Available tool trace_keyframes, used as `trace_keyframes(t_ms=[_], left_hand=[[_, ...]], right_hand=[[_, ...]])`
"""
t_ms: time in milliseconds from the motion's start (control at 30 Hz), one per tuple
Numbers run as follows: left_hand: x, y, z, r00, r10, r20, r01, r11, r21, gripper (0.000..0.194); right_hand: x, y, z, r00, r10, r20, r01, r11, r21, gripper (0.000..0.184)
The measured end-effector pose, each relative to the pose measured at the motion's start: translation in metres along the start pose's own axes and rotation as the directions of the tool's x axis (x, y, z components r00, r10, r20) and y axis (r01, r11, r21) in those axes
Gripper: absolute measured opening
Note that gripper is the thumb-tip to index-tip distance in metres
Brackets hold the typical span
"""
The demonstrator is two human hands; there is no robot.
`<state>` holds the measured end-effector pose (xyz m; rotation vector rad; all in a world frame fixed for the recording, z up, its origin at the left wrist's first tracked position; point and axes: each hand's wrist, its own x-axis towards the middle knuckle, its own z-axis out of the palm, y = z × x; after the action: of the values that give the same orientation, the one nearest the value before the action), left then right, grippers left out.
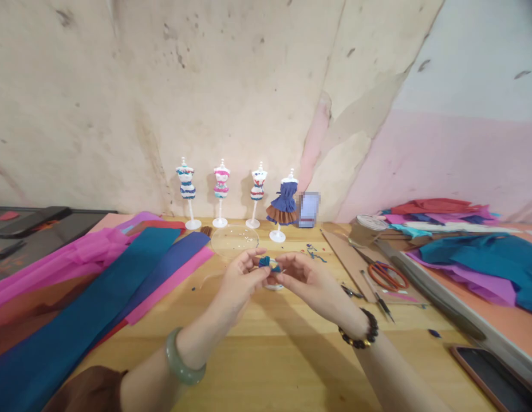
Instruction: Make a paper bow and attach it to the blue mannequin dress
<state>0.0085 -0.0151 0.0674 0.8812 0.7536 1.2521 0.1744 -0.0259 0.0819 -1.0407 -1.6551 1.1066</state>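
My left hand [242,278] and my right hand [306,274] meet over the wooden table [270,349], both pinching a small folded piece of blue crepe paper [266,262]. The fingers of each hand are closed round its ends. A small white object [274,285], mostly hidden, lies just below the hands. A green bangle circles my left wrist and a dark bead bracelet my right. Behind the hands lies a clear round lid [235,239].
Four small mannequin stands [257,193] line the wall, the right one [284,205] wearing a blue and brown dress. Long crepe paper sheets [77,286] spread left; more [472,252] pile right. Orange scissors [388,276], a tape roll [363,229] and a phone [493,375] sit right.
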Motion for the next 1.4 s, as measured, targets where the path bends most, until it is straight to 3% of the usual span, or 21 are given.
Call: trace_keyframes(t_ms=[200, 400, 700, 933, 1400], left_hand=[[0.000, -0.002, 0.000, 1.000, -0.013, -0.001, 0.012, 0.999, -0.048, 0.048], [-0.005, 0.004, 0.004, 0.999, -0.052, 0.004, 0.052, 0.998, -0.033, 0.048], [-0.011, 0.007, 0.008, 0.988, -0.113, 0.101, 0.107, 0.993, 0.054, 0.041], [-0.007, 0.002, 0.005, 0.993, -0.085, 0.078, 0.083, 0.996, 0.037, 0.031], [-0.005, 0.001, 0.004, 0.998, -0.062, 0.015, 0.063, 0.996, -0.064, 0.038]], right_hand=[[0.000, 0.000, 0.000, 1.000, -0.008, -0.028, 0.008, 1.000, -0.019, 0.027], [0.000, 0.002, -0.002, 0.994, 0.001, -0.113, -0.004, 1.000, -0.030, 0.034], [0.000, 0.000, 0.000, 0.991, -0.024, -0.130, 0.018, 0.999, -0.044, 0.033], [0.000, -0.002, 0.000, 0.988, -0.025, -0.154, 0.022, 1.000, -0.020, 0.033], [0.001, 0.000, 0.001, 0.989, -0.013, -0.147, 0.015, 1.000, 0.014, 0.042]])
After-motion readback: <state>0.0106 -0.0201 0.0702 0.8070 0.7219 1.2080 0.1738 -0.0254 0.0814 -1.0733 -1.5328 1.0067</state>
